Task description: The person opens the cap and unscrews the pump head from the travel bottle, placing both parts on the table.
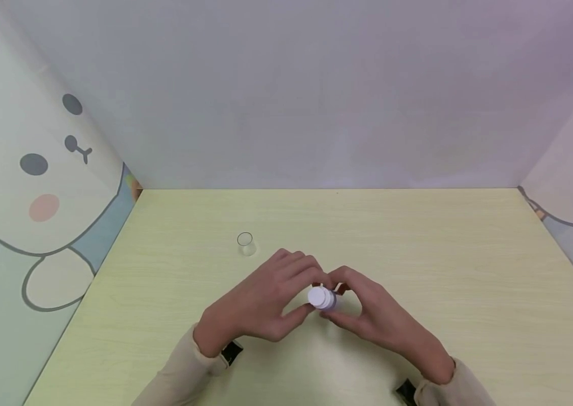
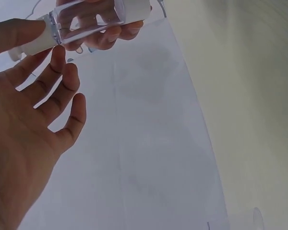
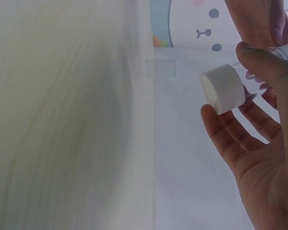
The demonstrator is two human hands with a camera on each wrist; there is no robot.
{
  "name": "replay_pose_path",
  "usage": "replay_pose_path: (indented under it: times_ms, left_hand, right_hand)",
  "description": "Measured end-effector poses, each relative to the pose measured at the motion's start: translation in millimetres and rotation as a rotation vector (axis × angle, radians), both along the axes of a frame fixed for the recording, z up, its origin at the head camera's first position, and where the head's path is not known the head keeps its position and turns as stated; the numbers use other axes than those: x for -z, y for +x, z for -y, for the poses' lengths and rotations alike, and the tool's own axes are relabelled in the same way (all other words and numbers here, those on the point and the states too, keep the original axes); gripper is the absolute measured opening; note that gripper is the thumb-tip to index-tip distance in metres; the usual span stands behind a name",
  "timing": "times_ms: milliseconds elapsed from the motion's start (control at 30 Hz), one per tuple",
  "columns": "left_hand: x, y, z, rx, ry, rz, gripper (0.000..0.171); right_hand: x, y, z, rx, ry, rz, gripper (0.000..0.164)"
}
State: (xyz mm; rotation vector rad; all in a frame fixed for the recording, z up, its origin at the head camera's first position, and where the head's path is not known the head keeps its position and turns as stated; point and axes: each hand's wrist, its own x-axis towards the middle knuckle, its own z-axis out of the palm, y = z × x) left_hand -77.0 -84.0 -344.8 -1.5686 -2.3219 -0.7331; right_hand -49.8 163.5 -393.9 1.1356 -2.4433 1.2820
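Observation:
Both hands meet at a small clear bottle [image 2: 89, 23] held above the table. It has a white cap [image 1: 317, 296] with a small nub on its end, and a broad white base [image 3: 224, 90]. My left hand [image 1: 278, 293] pinches the cap between thumb and fingertips; its other fingers lie loosely bent in the left wrist view. My right hand [image 1: 380, 310] grips the see-through body, thumb on one side and fingers on the other. The bottle tilts in the head view, cap toward the camera.
A small empty clear glass [image 1: 246, 247] stands on the light wooden table [image 1: 443, 254], beyond the left hand. A plain pale wall [image 1: 316, 101] rises at the table's back edge. Side panels carry cartoon drawings, and dark wrist devices [image 1: 232, 353] sit at both sleeves.

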Motion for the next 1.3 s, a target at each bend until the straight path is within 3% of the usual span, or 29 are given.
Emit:
replay_pose_path:
  times_ms: [200, 367, 500, 633, 833, 1000, 1133, 1300]
  left_hand:
    - [-1.4, -1.5, 1.5, -0.022, 0.010, -0.029, 0.028]
    - [-1.9, -3.3, 2.2, -0.055, 0.015, -0.060, 0.042]
    - [-2.5, -2.7, 2.1, -0.027, 0.012, -0.030, 0.043]
    - [-3.2, -0.8, 1.6, 0.007, 0.007, 0.006, 0.033]
    - [-3.6, 0.6, 1.7, -0.003, 0.013, 0.002, 0.026]
    - [-3.0, -0.4, 3.1, -0.031, 0.014, -0.011, 0.037]
    - [-3.0, -0.7, 4.4, -0.016, 0.005, 0.025, 0.044]
    - [-3.6, 0.7, 5.5, 0.018, 0.000, 0.055, 0.031]
  right_hand:
    - [-0.2, 0.1, 0.4, -0.018, -0.019, -0.001, 0.044]
    - [0.3, -0.2, 0.7, -0.035, -0.014, 0.005, 0.041]
    - [0.8, -0.2, 0.7, -0.026, -0.003, -0.004, 0.042]
    - [1.4, 0.2, 0.5, -0.016, -0.004, -0.003, 0.047]
    - [0.6, 0.4, 0.5, -0.015, -0.001, 0.006, 0.046]
    - [-0.9, 1.1, 1.3, -0.033, 0.000, 0.040, 0.043]
    - [-0.5, 1.9, 1.7, -0.020, 0.011, 0.034, 0.044]
    - [1.1, 1.8, 1.8, 0.000, 0.016, 0.024, 0.047]
